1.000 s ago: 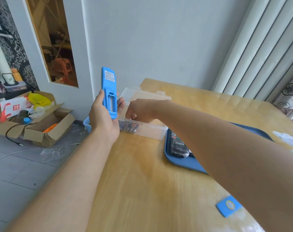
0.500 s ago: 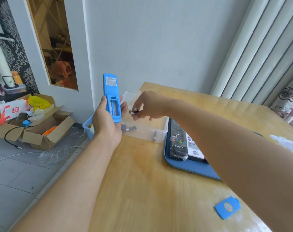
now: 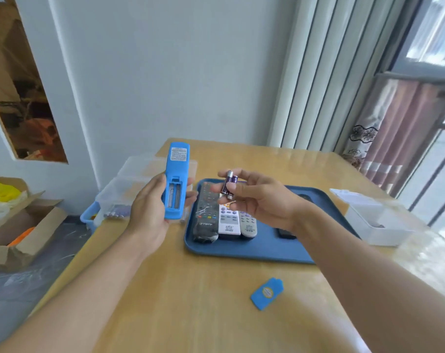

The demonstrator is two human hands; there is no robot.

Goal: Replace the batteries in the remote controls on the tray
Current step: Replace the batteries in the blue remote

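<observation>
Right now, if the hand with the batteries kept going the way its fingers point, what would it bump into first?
Probably the blue remote held upright in the left hand. The right hand pinches two batteries with its fingers pointing left toward it. Depth is unclear, so it might pass just in front.

The right hand (image 3: 262, 200) and forearm hide the upper ends of the white remotes (image 3: 229, 221) and most of a dark remote (image 3: 285, 233) on the tray (image 3: 241, 250). The cardboard box (image 3: 17, 225) is cut off at the left edge. The blue remote's (image 3: 177, 179) label print is too small to read.
</observation>
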